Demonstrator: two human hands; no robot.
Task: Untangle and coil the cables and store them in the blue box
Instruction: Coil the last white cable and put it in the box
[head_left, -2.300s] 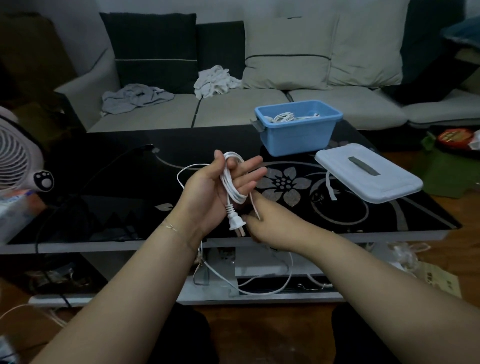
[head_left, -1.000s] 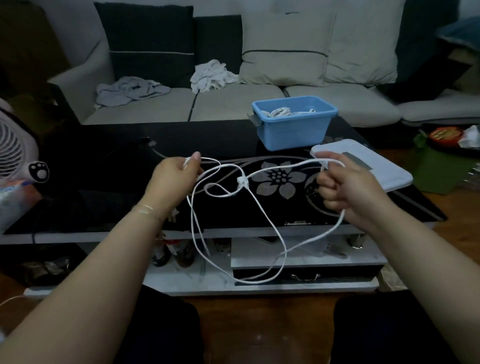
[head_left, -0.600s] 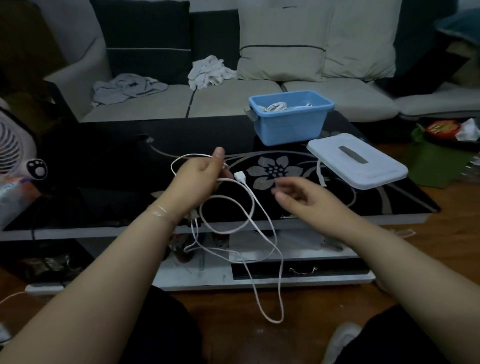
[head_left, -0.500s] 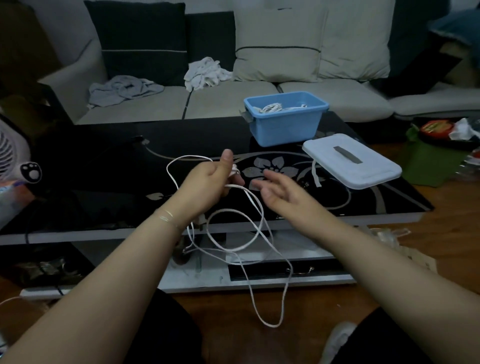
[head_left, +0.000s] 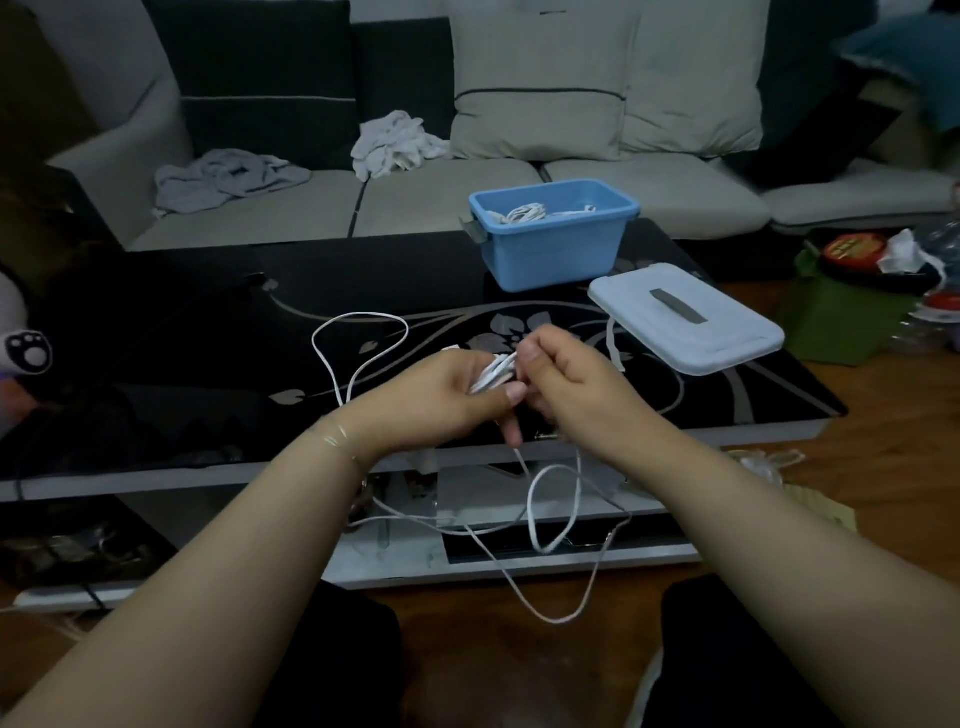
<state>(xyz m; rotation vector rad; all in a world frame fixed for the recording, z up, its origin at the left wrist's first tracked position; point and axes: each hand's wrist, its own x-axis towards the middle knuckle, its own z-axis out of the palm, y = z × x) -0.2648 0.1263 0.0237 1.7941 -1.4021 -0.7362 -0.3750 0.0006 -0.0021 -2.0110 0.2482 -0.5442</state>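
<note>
The blue box (head_left: 553, 244) stands open on the far right part of the black glass surface (head_left: 197, 343), with coiled white cables (head_left: 524, 213) lying inside it. Its pale lid (head_left: 685, 317) lies flat just beside it, nearer the person, with a grey handle strip on top.

Over the front edge of the surface, the left hand (head_left: 441, 400) and right hand (head_left: 566, 384) meet. The left hand's fingers are curled round a bunch of strands of the white cable (head_left: 496, 371), thumb pressed across them; the right hand's fingers are curled too and pinch the same bunch from the other side. One loop of the cable rises to the left above the surface, and several loose loops hang down below the hands in front of the lower shelf (head_left: 519, 545) and towards the wooden floor (head_left: 883, 467).

The surface bears a silver flower-and-vine pattern. Behind it stands a grey sofa (head_left: 441, 202) with dark and pale cushions, a grey cloth (head_left: 228, 174) and a white cloth (head_left: 395, 143) crumpled on its seat. A green bag (head_left: 841, 322) sits on the floor at right.
</note>
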